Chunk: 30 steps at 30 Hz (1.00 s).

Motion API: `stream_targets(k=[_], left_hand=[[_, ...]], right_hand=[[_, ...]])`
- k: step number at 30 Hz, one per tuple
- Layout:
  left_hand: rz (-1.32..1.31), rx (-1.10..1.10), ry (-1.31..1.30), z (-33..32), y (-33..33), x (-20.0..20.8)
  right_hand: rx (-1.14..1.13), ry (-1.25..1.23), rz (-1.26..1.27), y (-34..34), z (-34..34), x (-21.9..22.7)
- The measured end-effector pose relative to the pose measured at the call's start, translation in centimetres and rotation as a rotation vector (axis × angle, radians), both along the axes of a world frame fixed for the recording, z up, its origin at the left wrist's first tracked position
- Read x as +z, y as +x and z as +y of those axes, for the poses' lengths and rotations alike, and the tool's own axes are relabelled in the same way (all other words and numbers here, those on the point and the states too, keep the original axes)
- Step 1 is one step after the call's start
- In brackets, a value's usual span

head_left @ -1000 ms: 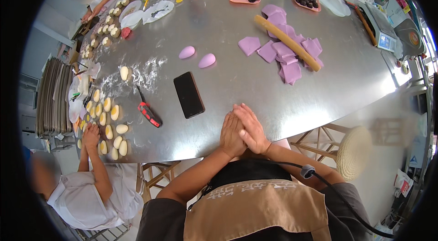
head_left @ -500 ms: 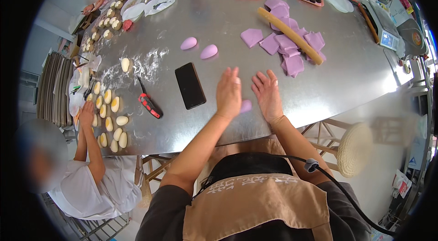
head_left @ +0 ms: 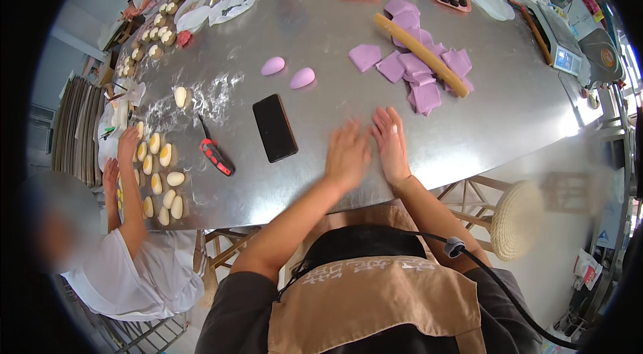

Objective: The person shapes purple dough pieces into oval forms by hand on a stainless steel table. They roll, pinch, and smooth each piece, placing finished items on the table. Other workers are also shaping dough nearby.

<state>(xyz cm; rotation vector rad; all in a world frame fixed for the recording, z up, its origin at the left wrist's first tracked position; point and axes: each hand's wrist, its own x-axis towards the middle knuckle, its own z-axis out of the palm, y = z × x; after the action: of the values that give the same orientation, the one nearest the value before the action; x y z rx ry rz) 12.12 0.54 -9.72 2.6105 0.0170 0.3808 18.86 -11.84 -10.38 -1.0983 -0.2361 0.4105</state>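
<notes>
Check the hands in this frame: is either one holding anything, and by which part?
It cannot be told for sure. The left hand and right hand lie flat, side by side, palms down on the metal table; anything under them is hidden, and the left is blurred.

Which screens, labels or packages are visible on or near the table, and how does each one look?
Phone: lying flat left of the person's hands, black rectangle, screen dark.
Kitchen scale: at the far right table edge, pale body with a small blue display.
Paper packages: on the floor at lower right, white with red; details unclear.
</notes>
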Motion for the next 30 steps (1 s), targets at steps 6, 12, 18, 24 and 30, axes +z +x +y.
stream_targets(k=[6,12,18,24,30], left_hand=[[0.099,-0.075,0.028,-0.7,-1.3,2.2],[0.157,0.002,-0.941,2.7,1.2,3.9],[0.012,0.129,-0.189,0.9,1.0,0.6],[0.048,-0.170,-0.047,-2.7,-4.5,1.5],[-0.072,0.109,0.041,0.1,2.1,0.9]], right_hand=[[0.003,-0.050,-0.055,-0.4,-0.4,0.4],[-0.017,0.064,0.066,0.3,-0.4,0.4],[-0.006,0.145,0.141,0.8,0.1,0.3],[0.016,-0.140,-0.139,-1.0,-3.7,0.3],[-0.026,-0.241,-0.158,-0.6,-2.7,0.7]])
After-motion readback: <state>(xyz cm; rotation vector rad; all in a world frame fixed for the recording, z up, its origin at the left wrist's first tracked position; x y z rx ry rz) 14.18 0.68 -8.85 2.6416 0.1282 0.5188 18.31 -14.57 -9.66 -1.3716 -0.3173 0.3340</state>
